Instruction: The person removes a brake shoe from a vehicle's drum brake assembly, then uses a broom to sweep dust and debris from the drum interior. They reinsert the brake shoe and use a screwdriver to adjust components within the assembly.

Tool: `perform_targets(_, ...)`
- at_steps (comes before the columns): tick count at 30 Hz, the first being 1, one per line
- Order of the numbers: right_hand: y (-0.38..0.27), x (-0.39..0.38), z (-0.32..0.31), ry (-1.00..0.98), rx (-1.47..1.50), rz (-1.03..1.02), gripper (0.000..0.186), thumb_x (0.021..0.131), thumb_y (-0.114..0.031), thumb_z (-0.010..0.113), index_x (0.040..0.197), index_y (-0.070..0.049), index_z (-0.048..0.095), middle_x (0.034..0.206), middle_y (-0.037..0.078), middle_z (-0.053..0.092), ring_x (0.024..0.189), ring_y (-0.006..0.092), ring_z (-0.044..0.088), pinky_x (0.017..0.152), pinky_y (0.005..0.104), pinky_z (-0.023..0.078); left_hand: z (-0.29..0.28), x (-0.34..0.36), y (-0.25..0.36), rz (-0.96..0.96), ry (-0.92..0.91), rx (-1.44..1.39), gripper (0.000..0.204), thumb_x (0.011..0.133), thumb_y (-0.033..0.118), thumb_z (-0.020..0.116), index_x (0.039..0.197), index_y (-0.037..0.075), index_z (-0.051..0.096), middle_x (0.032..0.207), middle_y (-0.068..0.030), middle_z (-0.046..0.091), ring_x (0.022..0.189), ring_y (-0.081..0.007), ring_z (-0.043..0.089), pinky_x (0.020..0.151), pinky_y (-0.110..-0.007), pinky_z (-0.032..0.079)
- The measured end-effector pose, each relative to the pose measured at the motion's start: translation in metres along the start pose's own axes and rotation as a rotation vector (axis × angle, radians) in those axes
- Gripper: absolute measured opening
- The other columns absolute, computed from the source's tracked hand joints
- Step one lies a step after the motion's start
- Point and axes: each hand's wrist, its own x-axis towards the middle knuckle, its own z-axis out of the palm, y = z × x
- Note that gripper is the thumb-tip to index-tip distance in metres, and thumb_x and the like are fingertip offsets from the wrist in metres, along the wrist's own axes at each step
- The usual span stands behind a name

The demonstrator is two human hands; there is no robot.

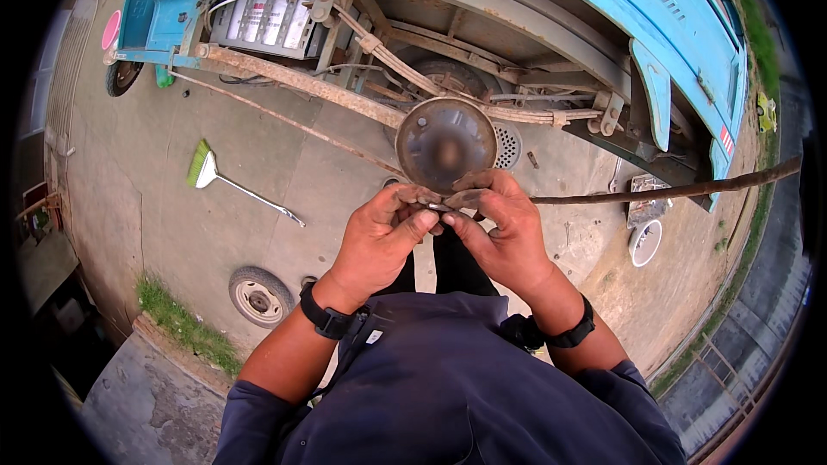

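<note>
- Your left hand [388, 228] is pinching one end of a small metal piece [438, 207], thumb and fingers clamped on it
- Your right hand [512, 228] is closing on the other end, its thumb and forefinger meeting the same piece, so both hands are working almost tip to tip
- The piece is sitting between your fingertips, in front of your chest and just on the near side of the dark round drum [447, 145]; its exact shape is hiding behind your fingers
- You are probably turning or fitting it by feel, so letting one hand hold firm while the other is doing the fine moving should be serving you best
- Your fingertips are looking grimy, so wiping them should be helping if the piece is slipping
- Tucking your elbows in should be steadying both wrists
- The concrete floor [340, 207] is lying open below, so working over the white bucket [644, 243] or the tool tray [648, 200] at your right should be saving you a search
- A long brown rod [663, 195] is running out rightward beyond your right hand, so watching your forearm there is making sense
</note>
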Motion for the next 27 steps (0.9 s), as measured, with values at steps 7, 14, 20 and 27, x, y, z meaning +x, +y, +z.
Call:
perform_targets(7, 0.009, 0.000, 0.000, 0.041, 0.007, 0.097, 0.027, 0.080, -0.007, 0.082, 0.104, -0.004, 0.070, 0.110, 0.014, 0.065, 0.097, 0.0345, 0.065, 0.080, 0.0404, 0.054, -0.009, 0.028, 0.007, 0.226, 0.135, 0.395, 0.016, 0.098, 0.005, 0.068, 0.113, 0.001, 0.065, 0.104, -0.0087, 0.070, 0.093, -0.0175, 0.068, 0.080, -0.031, 0.054)
perform_targets(14, 0.018, -0.002, -0.005, 0.043, -0.021, 0.173, 0.026, 0.082, -0.009, 0.081, 0.105, -0.003, 0.070, 0.111, 0.015, 0.065, 0.099, 0.0339, 0.066, 0.081, 0.0398, 0.055, -0.011, 0.061, -0.001, 0.452, 0.114, 0.718, 0.016, 0.094, -0.004, 0.067, 0.110, -0.001, 0.067, 0.103, -0.0127, 0.069, 0.092, -0.0237, 0.069, 0.080, -0.032, 0.055)
perform_targets(20, 0.015, 0.001, -0.007, 0.043, 0.022, 0.189, 0.023, 0.083, -0.010, 0.080, 0.102, -0.002, 0.070, 0.109, 0.015, 0.066, 0.099, 0.0341, 0.066, 0.081, 0.0391, 0.055, -0.007, 0.071, -0.005, 0.518, 0.102, 0.871, 0.020, 0.088, -0.004, 0.070, 0.107, 0.004, 0.069, 0.100, -0.0132, 0.070, 0.090, -0.0317, 0.070, 0.075, -0.036, 0.056)
perform_targets(27, 0.023, 0.002, -0.007, 0.043, 0.002, 0.180, 0.023, 0.083, -0.010, 0.080, 0.102, -0.002, 0.070, 0.110, 0.015, 0.066, 0.099, 0.0343, 0.066, 0.082, 0.0396, 0.055, -0.010, 0.076, -0.004, 0.551, 0.065, 1.008, 0.023, 0.085, -0.003, 0.072, 0.106, 0.006, 0.070, 0.099, -0.0121, 0.070, 0.088, -0.0343, 0.070, 0.072, -0.040, 0.057)
